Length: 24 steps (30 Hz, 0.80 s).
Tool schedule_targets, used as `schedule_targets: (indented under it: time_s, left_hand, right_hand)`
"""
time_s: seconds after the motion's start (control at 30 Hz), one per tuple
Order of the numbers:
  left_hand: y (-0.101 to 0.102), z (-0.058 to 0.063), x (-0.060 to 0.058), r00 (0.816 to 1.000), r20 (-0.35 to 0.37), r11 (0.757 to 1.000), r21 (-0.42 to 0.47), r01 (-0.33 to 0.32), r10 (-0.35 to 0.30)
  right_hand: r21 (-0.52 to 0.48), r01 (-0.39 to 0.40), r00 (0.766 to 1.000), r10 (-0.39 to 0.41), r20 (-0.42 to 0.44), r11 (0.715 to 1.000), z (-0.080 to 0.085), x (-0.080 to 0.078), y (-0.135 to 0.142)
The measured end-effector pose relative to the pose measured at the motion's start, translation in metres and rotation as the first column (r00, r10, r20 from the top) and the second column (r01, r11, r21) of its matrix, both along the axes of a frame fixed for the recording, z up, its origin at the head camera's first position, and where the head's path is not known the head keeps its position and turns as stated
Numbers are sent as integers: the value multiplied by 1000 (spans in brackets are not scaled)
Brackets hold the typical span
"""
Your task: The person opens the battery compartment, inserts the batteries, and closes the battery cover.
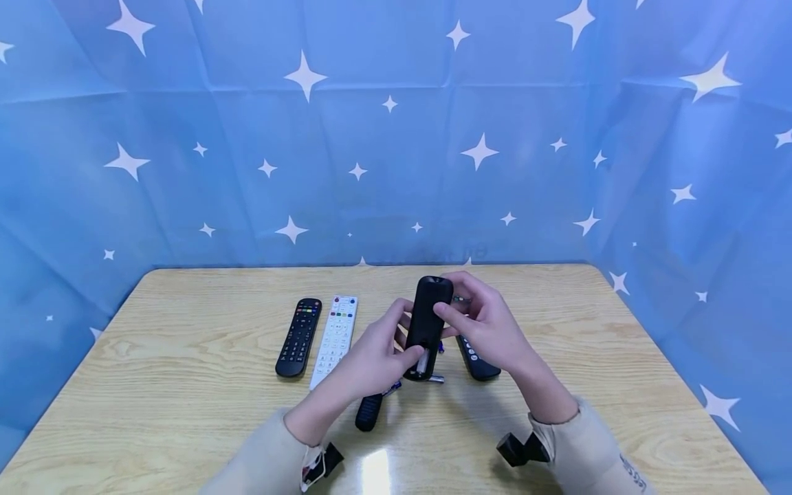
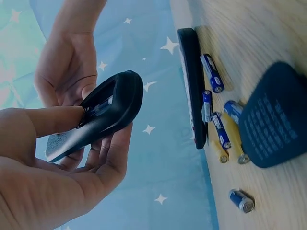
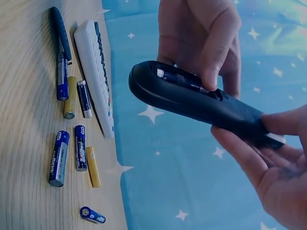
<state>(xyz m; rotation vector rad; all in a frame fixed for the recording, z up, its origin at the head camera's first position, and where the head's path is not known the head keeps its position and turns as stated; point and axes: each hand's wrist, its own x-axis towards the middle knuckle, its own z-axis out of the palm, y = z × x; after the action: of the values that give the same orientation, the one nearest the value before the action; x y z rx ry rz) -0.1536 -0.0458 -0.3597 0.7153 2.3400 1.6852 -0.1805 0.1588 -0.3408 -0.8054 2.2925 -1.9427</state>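
Note:
Both hands hold up a black remote control [image 1: 427, 309] above the table, its back with the uncovered battery compartment facing up. My left hand [image 1: 377, 354] grips the lower end, with its thumb [image 3: 213, 72] pressing at a battery [image 3: 180, 79] that lies in the compartment. My right hand [image 1: 489, 323] holds the other end between thumb and fingers. Below lie several loose blue batteries [image 3: 58, 158] and yellow ones [image 3: 93, 166]. A black piece [image 1: 368, 412] with a rounded end lies under the left forearm.
To the left lie another black remote [image 1: 299, 337] and a white remote [image 1: 335, 337]. A black remote with pale buttons [image 1: 479, 361] lies under the right hand. The wooden table [image 1: 185, 412] ends at a blue star-patterned cloth [image 1: 383, 172].

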Motion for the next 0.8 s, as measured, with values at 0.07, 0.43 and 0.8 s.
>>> schedule_targets:
  time_s: [0.07, 0.43, 0.8]
  left_hand:
    - [0, 1, 0, 999, 47, 1000, 21, 7, -8]
    - [5, -3, 1, 991, 132, 995, 97, 9, -22]
    - [3, 3, 2, 996, 81, 999, 30, -32, 30]
  right_hand:
    - [13, 8, 1000, -8, -9, 1000, 1, 1, 0]
    - [66, 43, 996, -38, -76, 997, 7, 2, 2]
    - [16, 29, 999, -29, -33, 999, 8, 2, 4]
